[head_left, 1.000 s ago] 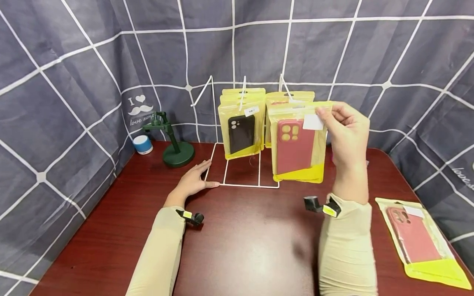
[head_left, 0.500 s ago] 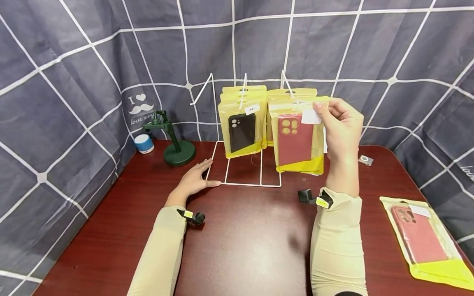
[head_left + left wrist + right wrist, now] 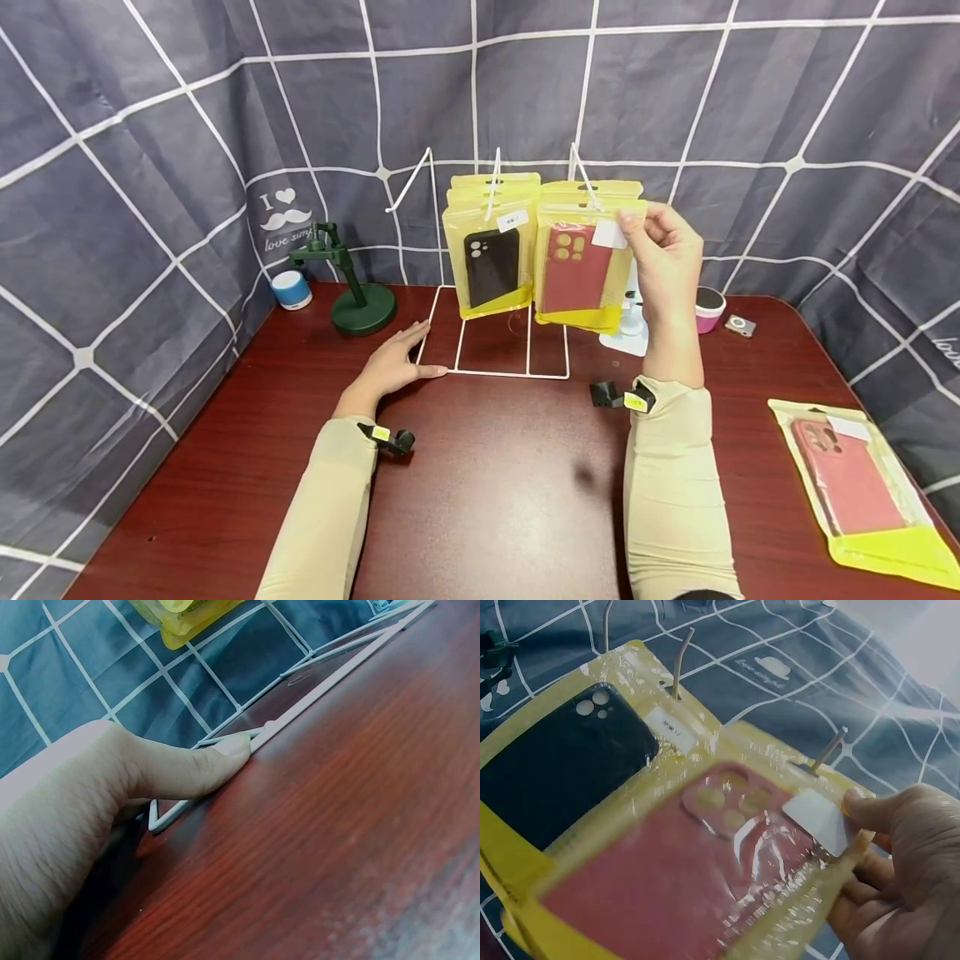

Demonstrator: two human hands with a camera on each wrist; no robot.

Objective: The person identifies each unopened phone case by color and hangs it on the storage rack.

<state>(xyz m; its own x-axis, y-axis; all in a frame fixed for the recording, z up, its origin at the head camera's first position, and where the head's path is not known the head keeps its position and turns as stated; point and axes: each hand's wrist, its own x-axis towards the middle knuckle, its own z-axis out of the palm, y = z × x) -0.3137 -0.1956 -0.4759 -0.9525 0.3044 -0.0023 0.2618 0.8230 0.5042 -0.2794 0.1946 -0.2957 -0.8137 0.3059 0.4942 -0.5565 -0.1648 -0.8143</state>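
Right hand (image 3: 663, 250) pinching top corner of bagged red phone case (image 3: 577, 271) at right hook of white wire rack (image 3: 491, 372), left hand (image 3: 393, 367) flat, fingers straight, pressing rack's base on table (image 3: 495, 483)

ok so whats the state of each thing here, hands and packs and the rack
right hand: pinches the top corner of the red case pack
red case pack: held upright at the rack's right hook
black case pack: hanging on the middle hook
left hand: flat on the table, thumb against the wire rack base
wire rack: standing on the table
second red case pack: lying flat on the table
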